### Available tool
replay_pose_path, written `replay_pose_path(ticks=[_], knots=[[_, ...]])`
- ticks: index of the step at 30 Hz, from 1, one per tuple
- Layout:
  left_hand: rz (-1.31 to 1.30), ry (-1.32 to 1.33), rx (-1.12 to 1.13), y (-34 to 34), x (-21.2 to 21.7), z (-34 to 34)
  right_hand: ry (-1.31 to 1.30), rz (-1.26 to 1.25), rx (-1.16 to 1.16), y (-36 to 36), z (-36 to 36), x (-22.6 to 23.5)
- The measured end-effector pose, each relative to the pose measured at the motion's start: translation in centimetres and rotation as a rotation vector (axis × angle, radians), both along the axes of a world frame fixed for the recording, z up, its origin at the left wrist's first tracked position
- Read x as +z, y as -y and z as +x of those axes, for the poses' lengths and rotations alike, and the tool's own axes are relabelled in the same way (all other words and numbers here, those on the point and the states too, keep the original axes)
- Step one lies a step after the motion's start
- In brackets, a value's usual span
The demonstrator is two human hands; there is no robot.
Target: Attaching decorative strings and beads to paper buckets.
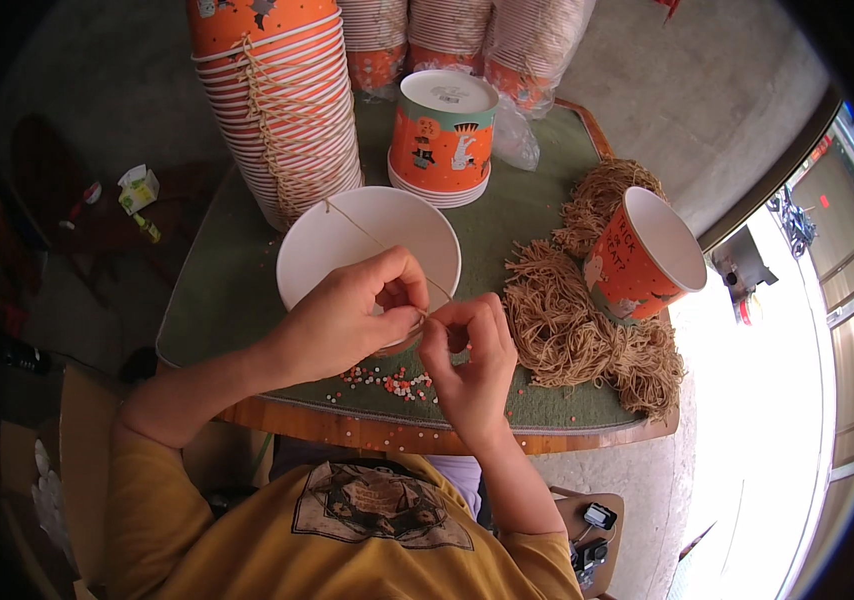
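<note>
At the centre of the frame, the left hand is pinching a thin tan string between thumb and fingertips, its grip narrow and closed on the strand. The right hand, just beside it and slightly lower, is pinching the same string, its grip also tight. The string is running up and left across the open mouth of a white paper cup, which is sitting on the green-topped bench right behind the hands. A pile of tan strings is lying at right of centre, with an orange cup tilting on it. Small coloured beads are lying scattered below the hands. A tied stack of cups is standing at upper left.
</note>
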State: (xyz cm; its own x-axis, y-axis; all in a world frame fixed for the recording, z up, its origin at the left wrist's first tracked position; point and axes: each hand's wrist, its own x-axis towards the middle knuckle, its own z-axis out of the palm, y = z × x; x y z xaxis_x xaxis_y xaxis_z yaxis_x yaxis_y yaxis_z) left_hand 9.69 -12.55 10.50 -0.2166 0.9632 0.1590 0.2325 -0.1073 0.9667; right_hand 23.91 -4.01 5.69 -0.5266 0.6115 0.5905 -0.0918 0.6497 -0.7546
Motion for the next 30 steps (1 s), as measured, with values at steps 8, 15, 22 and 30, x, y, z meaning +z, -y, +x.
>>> replay_pose_path(ticks=[8, 15, 22, 30], knots=[[-0.026, 0.039, -0.029, -0.2, 0.3, -0.4, -0.044, -0.219, 0.012, -0.1, 0.1, 0.1], [-0.045, 0.078, -0.021, -0.2, 0.3, -0.4, -0.015, 0.033, 0.035, -0.7, 0.5, 0.2], [-0.080, -0.027, -0.012, -0.2, 0.4, 0.0, -0.005, 0.077, 0.041, -1.0, 0.6, 0.5], [-0.046, -0.189, -0.067, -0.1, 0.4, 0.5, -0.041, -0.218, 0.070, -0.5, 0.5, -0.1]])
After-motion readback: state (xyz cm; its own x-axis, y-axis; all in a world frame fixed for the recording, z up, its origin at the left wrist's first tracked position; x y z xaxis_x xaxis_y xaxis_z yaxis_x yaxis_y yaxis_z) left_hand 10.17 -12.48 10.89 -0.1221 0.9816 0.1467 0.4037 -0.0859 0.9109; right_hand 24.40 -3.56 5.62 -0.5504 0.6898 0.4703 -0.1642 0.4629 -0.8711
